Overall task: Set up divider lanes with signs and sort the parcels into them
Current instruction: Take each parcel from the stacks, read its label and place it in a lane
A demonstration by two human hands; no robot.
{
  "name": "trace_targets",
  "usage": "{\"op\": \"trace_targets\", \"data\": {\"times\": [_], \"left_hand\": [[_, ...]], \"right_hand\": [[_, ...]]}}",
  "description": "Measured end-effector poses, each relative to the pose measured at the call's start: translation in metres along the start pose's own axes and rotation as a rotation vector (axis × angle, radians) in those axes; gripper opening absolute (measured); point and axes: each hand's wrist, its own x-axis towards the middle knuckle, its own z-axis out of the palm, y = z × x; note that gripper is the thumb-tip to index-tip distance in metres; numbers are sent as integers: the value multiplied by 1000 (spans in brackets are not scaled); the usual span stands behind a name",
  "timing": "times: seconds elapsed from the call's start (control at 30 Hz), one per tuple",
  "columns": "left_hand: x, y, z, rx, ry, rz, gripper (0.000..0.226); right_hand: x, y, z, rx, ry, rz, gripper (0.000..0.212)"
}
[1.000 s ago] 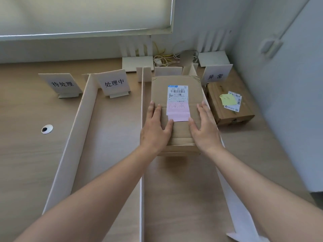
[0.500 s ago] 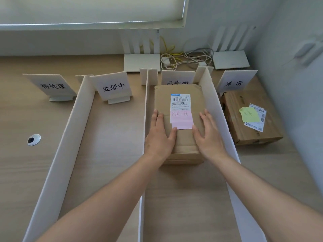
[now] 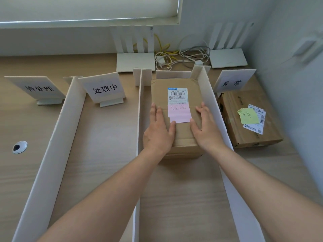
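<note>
A parcel (image 3: pixel 176 137) with a pink note (image 3: pixel 179 113) lies in the lane between the middle divider (image 3: pixel 139 130) and the right divider (image 3: pixel 216 109). The left hand (image 3: pixel 158 135) and right hand (image 3: pixel 207 131) rest flat on its top, fingers straight, gripping nothing. Past the right divider, another parcel (image 3: pixel 244 135) sits by a sign (image 3: pixel 233 82).

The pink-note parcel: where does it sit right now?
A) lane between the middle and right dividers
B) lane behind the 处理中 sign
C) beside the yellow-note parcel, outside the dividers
A: the pink-note parcel lies between the middle divider and the right divider, both hands flat on top.
</note>
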Motion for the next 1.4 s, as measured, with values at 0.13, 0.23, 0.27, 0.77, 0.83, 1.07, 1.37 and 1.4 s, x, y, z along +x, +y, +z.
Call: {"op": "trace_targets", "data": {"times": [0.13, 0.23, 0.27, 0.77, 0.83, 1.07, 1.37, 1.4], "left_hand": [[1, -1, 2, 77, -12, 16, 73], [3, 1, -1, 174, -34, 58, 74], [4, 1, -3, 228, -35, 83, 75], [-150, 53, -142, 308, 63, 372, 61], [-197, 54, -164, 307, 101, 357, 58], [-371, 42, -260, 309, 251, 292, 52], [-522, -33, -398, 342, 443, 91, 51], [-535, -46, -412, 346, 456, 73, 51]], "right_hand": [[-2, -12, -2, -190, -35, -9, 54], [-2, -22, -6, -297, -55, 40, 54], [-3, -27, -8, -313, -48, 57, 53], [-166, -129, -86, -282, 85, -52, 58], [-207, -146, -98, -298, 104, -116, 59], [-354, -223, -139, -336, 123, -340, 56], [-479, -367, -111, -362, 90, -596, 60], [-492, -382, -103, -369, 86, -613, 59]]}}
